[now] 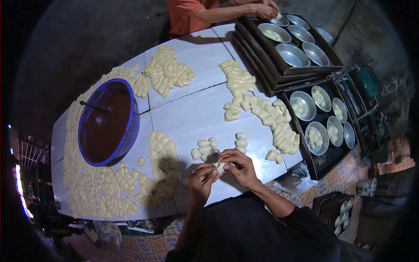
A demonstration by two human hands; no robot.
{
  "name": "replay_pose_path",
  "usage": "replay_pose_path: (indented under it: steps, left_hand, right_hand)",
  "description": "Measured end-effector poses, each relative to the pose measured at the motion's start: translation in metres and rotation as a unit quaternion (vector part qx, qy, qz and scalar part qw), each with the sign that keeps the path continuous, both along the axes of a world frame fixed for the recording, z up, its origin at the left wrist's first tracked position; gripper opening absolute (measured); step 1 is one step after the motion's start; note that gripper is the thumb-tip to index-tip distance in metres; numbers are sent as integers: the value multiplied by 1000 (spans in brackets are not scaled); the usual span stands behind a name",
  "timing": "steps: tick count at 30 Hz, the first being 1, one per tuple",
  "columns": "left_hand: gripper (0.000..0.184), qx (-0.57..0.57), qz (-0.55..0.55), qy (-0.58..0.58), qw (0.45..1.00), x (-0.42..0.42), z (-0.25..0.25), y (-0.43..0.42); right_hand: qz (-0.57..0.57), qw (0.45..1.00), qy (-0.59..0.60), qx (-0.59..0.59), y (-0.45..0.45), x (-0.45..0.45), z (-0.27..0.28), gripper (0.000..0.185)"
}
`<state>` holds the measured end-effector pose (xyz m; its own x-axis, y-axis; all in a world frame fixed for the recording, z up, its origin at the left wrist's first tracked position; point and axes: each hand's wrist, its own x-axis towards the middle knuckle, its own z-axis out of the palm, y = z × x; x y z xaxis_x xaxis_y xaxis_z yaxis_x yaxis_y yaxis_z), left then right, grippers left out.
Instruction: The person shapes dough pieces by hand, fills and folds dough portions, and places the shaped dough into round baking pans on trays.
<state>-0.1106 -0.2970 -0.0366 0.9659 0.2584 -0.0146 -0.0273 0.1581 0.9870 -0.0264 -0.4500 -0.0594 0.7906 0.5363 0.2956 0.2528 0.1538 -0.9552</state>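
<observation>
Dark clothing (266, 238) sits nearest; beyond it, left hand (202, 180) — fingers nearly closed — pinches a dough piece (220, 168), long axis hard to tell, against the equally near, likewise curled right hand (241, 169); pale lumps (241, 143) just beyond.

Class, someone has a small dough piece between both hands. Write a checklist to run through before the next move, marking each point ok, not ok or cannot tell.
1. Dough piece secured: ok; left hand and right hand both have fingers on it.
2. Underside smooth: cannot tell; it is hidden from view.
3. Two groups of rounded pieces kept apart: ok; white tabletop shows between them.
4. Blue bowl away from the hands: ok; it stands off to their left.
5. Every tin holding dough: not ok; one tin in the upper tray shows bare metal.
</observation>
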Motion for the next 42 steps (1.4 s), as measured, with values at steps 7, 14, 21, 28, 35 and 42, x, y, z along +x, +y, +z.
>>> replay_pose_path:
  steps: [7, 14, 21, 28, 35, 42]
  left_hand:
    - [13, 14, 20, 103, 994, 0, -15, -42]
    - [32, -162, -139, -37, 976, 7, -14, -56]
    - [35, 414, 125, 28, 901, -5, -55, 6]
    - [37, 552, 79, 92, 825, -71, -113, 46]
    - [53, -49, 165, 5, 985, -33, -63, 5]
    - [40, -12, 117, -2, 993, -23, -49, -5]
  right_hand:
    - [-48, 994, 19, -98, -32, -33, -22, 35]
    - [187, 833, 518, 55, -63, -21, -21, 59]
    - [-239, 936, 257, -31, -72, 19, -88, 63]
    - [-270, 930, 88, -234, -74, 25, -76, 60]
    - [29, 987, -5, -160, -6, -23, 14, 44]
    - [-20, 994, 10, -104, 16, -31, 15, 26]
